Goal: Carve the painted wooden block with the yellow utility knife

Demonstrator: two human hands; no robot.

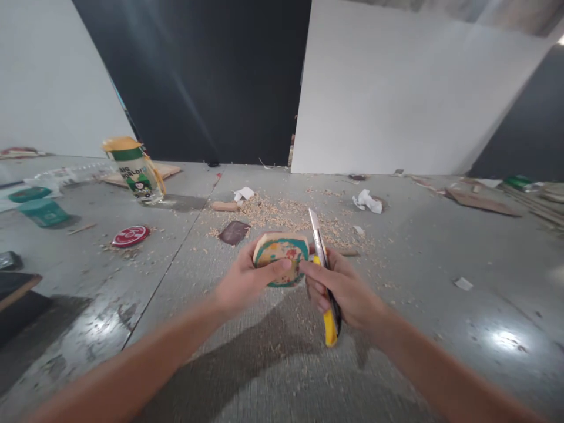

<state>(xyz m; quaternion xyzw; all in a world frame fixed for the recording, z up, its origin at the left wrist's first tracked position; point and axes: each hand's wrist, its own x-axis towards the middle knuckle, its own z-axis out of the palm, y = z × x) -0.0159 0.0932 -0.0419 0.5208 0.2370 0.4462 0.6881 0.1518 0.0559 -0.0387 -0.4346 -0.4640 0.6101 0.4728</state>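
Observation:
Held up in front of me is a rounded piece of wood with a teal painted border and red and yellow marks on its face. My left hand grips its left side, thumb lying across the front. A yellow-and-black utility knife is in my right hand, blade out and pointing up and away from me. The right thumb reaches over to the wood's right edge, and the fingers wrap the knife handle. The blade stands beside the wood, apart from it.
Wood shavings cover the floor ahead, among crumpled white paper, a dark brown flat scrap and a small wooden piece. To the left are a red round lid, a yellow-lidded bottle and a teal container. Panels stand behind.

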